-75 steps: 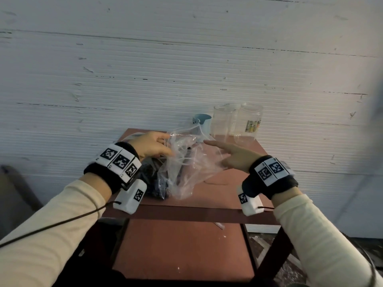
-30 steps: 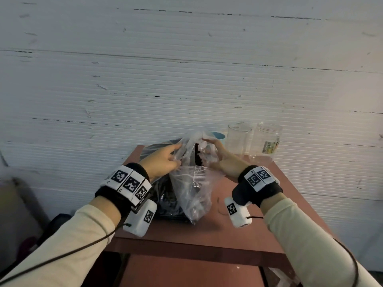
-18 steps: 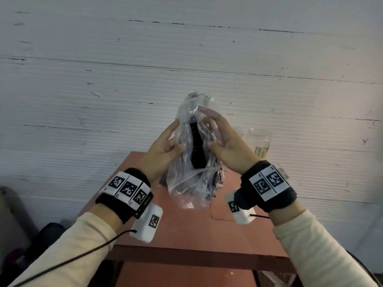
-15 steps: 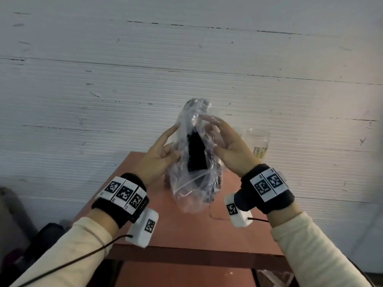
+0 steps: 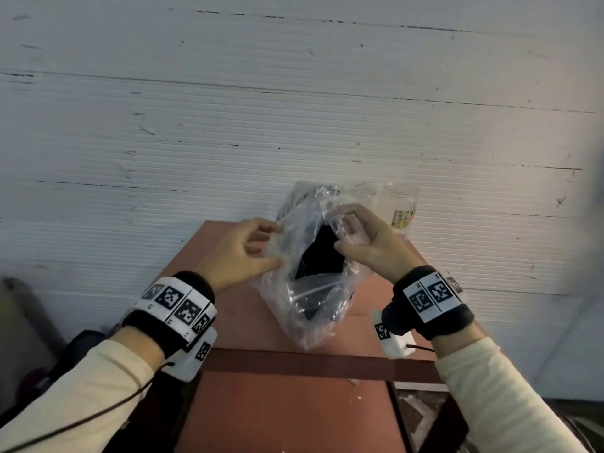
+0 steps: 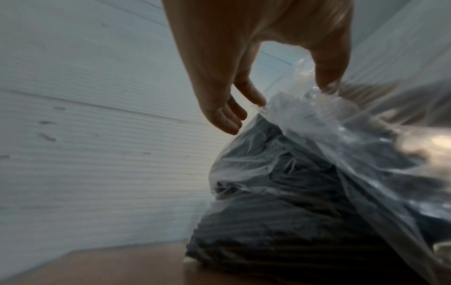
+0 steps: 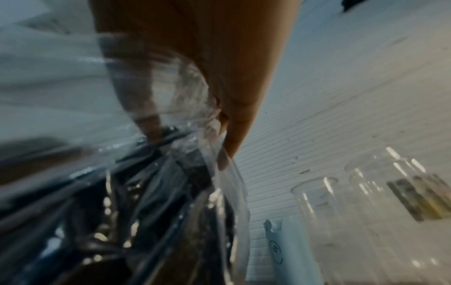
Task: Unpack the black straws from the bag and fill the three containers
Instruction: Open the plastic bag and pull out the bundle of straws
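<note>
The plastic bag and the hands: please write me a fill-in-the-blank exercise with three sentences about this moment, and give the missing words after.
1. The clear plastic bag is held by ____ hands, the left hand and the right hand.
2. The straws seen through the bag are ____ in colour.
3. The glass jar with the yellow label stands on the table, on the person's ____ side of the bag.

Missing words: both; black; right
</note>
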